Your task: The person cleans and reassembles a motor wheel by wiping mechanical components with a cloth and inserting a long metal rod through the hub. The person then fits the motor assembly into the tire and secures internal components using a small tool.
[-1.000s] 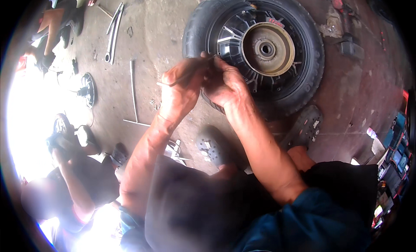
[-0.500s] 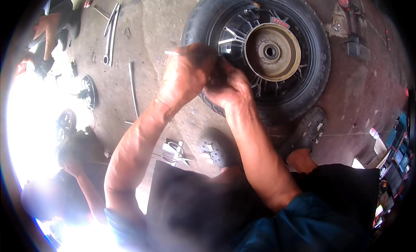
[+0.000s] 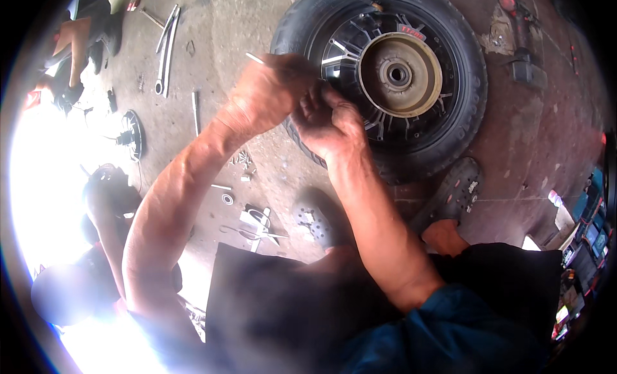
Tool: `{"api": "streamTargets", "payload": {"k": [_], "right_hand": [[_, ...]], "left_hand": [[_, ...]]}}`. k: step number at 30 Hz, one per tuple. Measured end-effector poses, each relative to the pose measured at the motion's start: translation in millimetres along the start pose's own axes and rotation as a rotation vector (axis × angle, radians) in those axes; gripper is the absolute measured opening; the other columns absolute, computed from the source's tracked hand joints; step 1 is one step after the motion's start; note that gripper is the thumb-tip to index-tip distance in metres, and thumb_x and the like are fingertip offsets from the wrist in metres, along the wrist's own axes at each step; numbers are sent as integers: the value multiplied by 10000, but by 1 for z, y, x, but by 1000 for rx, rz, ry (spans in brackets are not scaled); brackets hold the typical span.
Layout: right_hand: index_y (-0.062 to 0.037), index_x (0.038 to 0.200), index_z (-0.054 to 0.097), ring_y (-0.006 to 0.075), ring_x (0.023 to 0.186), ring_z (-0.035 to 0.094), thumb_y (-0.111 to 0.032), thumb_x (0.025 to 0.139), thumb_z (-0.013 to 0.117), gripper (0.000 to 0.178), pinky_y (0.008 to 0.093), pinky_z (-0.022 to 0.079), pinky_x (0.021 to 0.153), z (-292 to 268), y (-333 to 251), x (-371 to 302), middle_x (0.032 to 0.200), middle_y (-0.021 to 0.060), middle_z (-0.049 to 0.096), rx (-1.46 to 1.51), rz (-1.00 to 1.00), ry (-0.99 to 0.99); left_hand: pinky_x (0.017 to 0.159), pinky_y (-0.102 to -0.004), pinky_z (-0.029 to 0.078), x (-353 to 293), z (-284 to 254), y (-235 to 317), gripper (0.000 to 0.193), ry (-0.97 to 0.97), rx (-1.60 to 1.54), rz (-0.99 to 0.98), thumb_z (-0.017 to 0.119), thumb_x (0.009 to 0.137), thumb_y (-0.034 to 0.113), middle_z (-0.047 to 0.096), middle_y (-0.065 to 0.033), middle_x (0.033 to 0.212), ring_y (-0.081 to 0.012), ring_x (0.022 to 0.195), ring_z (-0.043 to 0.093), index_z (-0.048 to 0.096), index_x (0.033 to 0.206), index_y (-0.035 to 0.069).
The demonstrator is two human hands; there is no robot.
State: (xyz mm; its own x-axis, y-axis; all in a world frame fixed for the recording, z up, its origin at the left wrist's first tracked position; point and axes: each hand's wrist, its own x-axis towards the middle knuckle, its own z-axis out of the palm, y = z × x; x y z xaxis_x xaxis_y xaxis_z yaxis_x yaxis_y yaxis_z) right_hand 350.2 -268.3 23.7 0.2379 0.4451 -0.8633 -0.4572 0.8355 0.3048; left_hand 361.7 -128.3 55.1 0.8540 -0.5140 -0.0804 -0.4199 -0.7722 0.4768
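Note:
My left hand [image 3: 273, 91] is closed at the left edge of a wheel, with a thin white stick [image 3: 254, 58] poking out above its knuckles. Its fingertips are dark and blurred. Right beside it, my right hand [image 3: 331, 123] is turned partly palm up with curled fingers. Whatever those fingers hold, if anything, is too small or shadowed to make out. The wheel lies flat on the floor, with a black tyre [image 3: 472, 117], a black spoked rim and a tan round hub drum [image 3: 429, 94]. Both hands overlap the tyre's left side in the view.
Long wrenches [image 3: 168, 53] lie at the upper left, a metal rod [image 3: 195, 114] below them. Small bolts [image 3: 243, 160], a metal ring [image 3: 227, 199] and scissors [image 3: 260, 227] lie near my left shoe [image 3: 315, 216]. A red-black power tool [image 3: 522, 36] sits far right. Another person [image 3: 106, 213] is at left.
Both hands have shifted slightly left, and my left forearm has swung outward, uncovering the bolts and ring. More of my right fingers shows. The other person's arm has moved.

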Motion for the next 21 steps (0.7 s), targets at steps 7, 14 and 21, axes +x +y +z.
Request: {"api": "streamTargets", "payload": {"k": [7, 14, 21], "right_hand": [[-81, 1061, 577, 164, 1066, 526, -156, 971, 485, 150, 388, 405, 1006, -10, 1, 1, 1030, 17, 596, -27, -6, -70], [-97, 998, 608, 163, 1023, 516, -146, 929, 574, 91, 364, 387, 996, -24, 7, 6, 975, -1, 604, -117, -57, -203], [-81, 1029, 608, 163, 1016, 522, -126, 900, 616, 137, 363, 363, 1016, -32, 5, 12, 989, 5, 610, -137, -65, -257]], "left_hand": [[669, -350, 545, 0, 3, 2, 182, 57, 41, 24, 567, 773, 58, 637, -113, 893, -273, 785, 651, 643, 938, 42], [676, -282, 492, -20, 21, 13, 278, 30, 322, -120, 598, 756, 104, 594, -16, 1009, -155, 1031, 562, 615, 1032, 124], [633, -299, 572, -22, 25, 26, 204, 261, 80, -119, 579, 761, -6, 670, -93, 965, -204, 787, 687, 659, 946, 28]]}}
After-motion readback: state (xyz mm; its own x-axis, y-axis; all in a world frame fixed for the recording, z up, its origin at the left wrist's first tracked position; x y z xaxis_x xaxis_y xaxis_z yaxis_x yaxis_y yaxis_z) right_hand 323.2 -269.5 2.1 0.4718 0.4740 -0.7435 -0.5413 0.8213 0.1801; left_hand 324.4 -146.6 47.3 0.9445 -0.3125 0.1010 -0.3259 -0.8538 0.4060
